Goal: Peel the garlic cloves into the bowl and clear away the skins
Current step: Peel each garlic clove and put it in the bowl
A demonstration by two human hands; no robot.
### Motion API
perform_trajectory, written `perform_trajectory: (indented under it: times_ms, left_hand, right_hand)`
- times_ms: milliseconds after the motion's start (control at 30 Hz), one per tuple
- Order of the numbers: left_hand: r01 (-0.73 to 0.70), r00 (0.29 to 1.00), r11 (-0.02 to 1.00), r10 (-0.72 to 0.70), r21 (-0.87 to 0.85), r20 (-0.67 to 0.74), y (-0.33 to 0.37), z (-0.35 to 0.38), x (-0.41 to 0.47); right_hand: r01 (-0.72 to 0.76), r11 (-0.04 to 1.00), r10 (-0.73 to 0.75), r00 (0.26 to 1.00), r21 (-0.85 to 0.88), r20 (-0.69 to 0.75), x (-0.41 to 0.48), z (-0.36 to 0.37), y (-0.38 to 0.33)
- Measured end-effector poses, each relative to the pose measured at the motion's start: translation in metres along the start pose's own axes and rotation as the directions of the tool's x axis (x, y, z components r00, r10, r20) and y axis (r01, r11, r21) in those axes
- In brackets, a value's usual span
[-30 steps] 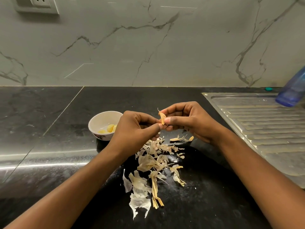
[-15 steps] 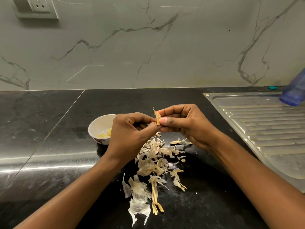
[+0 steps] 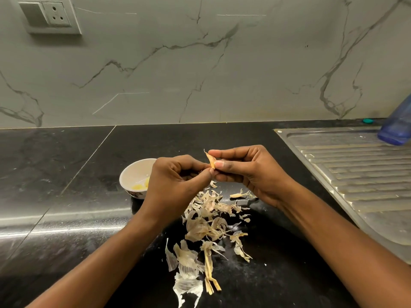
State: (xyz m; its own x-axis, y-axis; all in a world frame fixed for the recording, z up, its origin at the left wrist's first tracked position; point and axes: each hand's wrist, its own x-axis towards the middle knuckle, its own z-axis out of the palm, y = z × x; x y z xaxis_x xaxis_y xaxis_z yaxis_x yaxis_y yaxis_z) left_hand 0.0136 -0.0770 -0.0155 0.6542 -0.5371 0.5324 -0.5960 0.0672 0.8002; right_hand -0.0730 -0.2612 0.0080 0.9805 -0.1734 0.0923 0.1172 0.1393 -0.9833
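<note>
Tan, papery-skinned garlic clove [image 3: 210, 160] pinched between left hand [image 3: 175, 181] and right hand [image 3: 246, 172].

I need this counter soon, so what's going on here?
A person is peeling garlic by hand. The right hand pinches a garlic clove with skin on it, and the left hand pinches its lower end. A few peeled cloves lie in the white bowl to the left. Loose skins lie heaped on the black counter, not yet cleared.
</note>
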Motion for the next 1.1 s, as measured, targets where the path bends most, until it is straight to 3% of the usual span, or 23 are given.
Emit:
perform_trajectory:
  times_ms: [400, 667, 767, 1100]
  left_hand:
    - [0.030, 0.988, 0.997, -0.040, -0.069, -0.149, 0.001, 0.004, -0.008]
    - [0.077, 0.991, 0.989, -0.090, -0.128, -0.097, 0.008, 0.003, -0.004]
    - [0.093, 0.990, 0.984, -0.107, -0.149, -0.091, 0.010, 0.002, -0.002]
    - [0.126, 0.982, 0.973, -0.150, -0.192, -0.114, 0.011, -0.001, 0.001]
  right_hand:
    - [0.010, 0.999, -0.009, 1.000, 0.040, -0.024, -0.001, 0.015, 0.006]
    - [-0.026, 0.999, 0.025, 0.999, 0.038, 0.047, 0.001, 0.004, 0.001]
    - [0.025, 0.999, -0.022, 0.997, -0.045, 0.068, 0.001, 0.001, 0.002]
    - [0.075, 0.996, -0.076, 0.997, -0.042, -0.014, 0.004, 0.001, 0.003]
